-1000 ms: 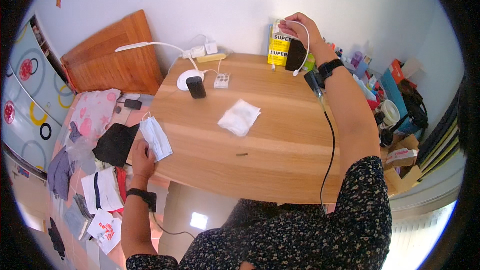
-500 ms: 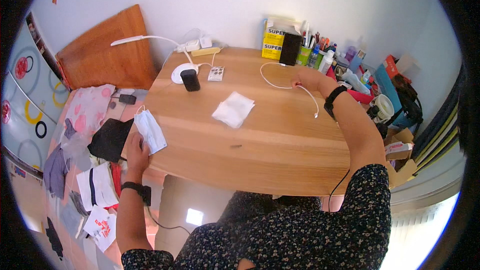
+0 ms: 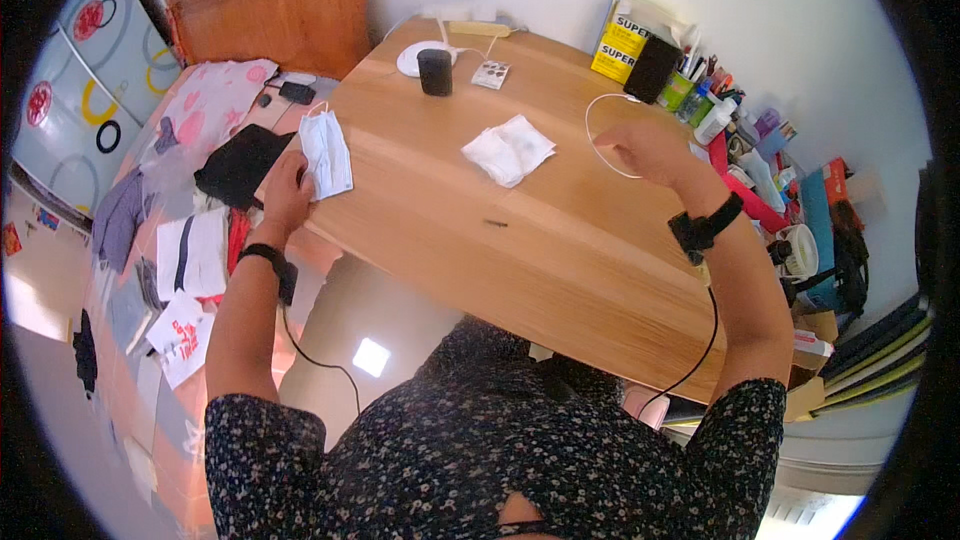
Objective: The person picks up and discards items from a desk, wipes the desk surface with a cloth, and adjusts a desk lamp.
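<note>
Desk, wood-grained surface [image 3: 420,200], holding the following. Item: white cable [image 3: 587,124], thin, looped toward the far right corner; one end lies at the foot of a black slab [image 3: 652,70], which leans on a yellow box [image 3: 618,48] by the far edge. Right hand [image 3: 650,152]: over the cable's near side, fingers curled in; the fingertips meet the loop, though whether they pinch it or merely touch it cannot be told at this angle. Left hand [image 3: 290,183]: at the left edge of the surface, fingers bent, against a blue face mask [image 3: 325,155]; whether it grips the mask is likewise unclear. Also listed: folded white tissue [image 3: 508,150], mid-surface, well apart from both hands; small dark stick [image 3: 496,223], between tissue and near edge; black block [image 3: 436,72], upright before the lamp base [image 3: 412,58], toward the far left corner. Handling note, by judgement: the cable looks light and springy — best taken between thumb and forefinger close to a plug, with the loop laid flat and unkinked. A slow, low draw away from the far right corner should spare the leaning slab a knock; the dark cord [image 3: 712,325] hanging from the right wrist is best kept outside the loop.
</note>
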Tool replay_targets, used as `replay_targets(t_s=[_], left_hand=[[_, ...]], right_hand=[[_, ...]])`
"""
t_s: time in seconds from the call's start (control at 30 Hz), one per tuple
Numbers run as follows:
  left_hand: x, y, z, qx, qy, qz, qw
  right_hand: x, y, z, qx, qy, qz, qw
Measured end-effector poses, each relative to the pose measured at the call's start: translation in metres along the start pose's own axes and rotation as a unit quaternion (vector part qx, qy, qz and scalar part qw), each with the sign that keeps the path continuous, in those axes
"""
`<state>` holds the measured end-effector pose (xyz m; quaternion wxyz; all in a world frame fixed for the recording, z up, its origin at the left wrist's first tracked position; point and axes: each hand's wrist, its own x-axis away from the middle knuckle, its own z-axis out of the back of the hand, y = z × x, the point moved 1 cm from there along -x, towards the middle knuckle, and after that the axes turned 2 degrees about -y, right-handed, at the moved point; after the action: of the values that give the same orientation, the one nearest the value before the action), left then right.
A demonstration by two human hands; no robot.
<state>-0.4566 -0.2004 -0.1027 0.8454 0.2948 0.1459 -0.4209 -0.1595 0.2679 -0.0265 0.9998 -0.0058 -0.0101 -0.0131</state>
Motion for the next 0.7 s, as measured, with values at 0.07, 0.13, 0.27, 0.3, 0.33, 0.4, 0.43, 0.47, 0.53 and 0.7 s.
replay_targets(t_s=[0.07,0.13,0.27,0.3,0.33,0.4,0.43,0.47,0.53,0.7], left_hand=[[0.003,-0.003,0.003,0.006,0.009,-0.003,1.0],[0.001,0.0,0.005,0.008,0.008,0.005,1.0],[-0.006,0.001,-0.003,-0.028,0.039,-0.015,0.999],[-0.002,0.001,-0.004,-0.034,0.042,-0.006,0.998],[0.0,0.0,-0.006,-0.033,0.052,-0.012,0.998],[0.012,-0.025,0.004,-0.066,0.052,-0.006,0.996],[0.013,-0.034,0.002,-0.065,0.049,0.003,0.997],[0.003,-0.012,-0.005,-0.015,0.071,-0.021,0.997],[-0.006,-0.019,-0.01,-0.083,-0.067,0.101,0.989],[-0.011,0.021,0.003,0.08,-0.004,0.058,0.995]], right_hand=[[-0.003,-0.043,0.008,-0.028,-0.007,0.072,0.997],[0.003,-0.083,0.027,-0.089,-0.054,0.1,0.99],[0.015,-0.083,0.01,-0.121,-0.023,0.187,0.975],[0.014,-0.078,0.002,-0.1,-0.077,0.164,0.978],[0.013,-0.073,-0.004,-0.079,-0.129,0.139,0.979],[0.019,-0.073,-0.007,-0.143,-0.104,0.171,0.969],[0.023,-0.071,-0.009,-0.209,-0.084,0.18,0.957],[0.028,-0.064,-0.013,-0.192,-0.074,0.179,0.962],[0.033,-0.063,-0.01,-0.16,-0.064,0.165,0.971],[0.036,-0.067,0.003,-0.131,-0.104,0.127,0.978]])
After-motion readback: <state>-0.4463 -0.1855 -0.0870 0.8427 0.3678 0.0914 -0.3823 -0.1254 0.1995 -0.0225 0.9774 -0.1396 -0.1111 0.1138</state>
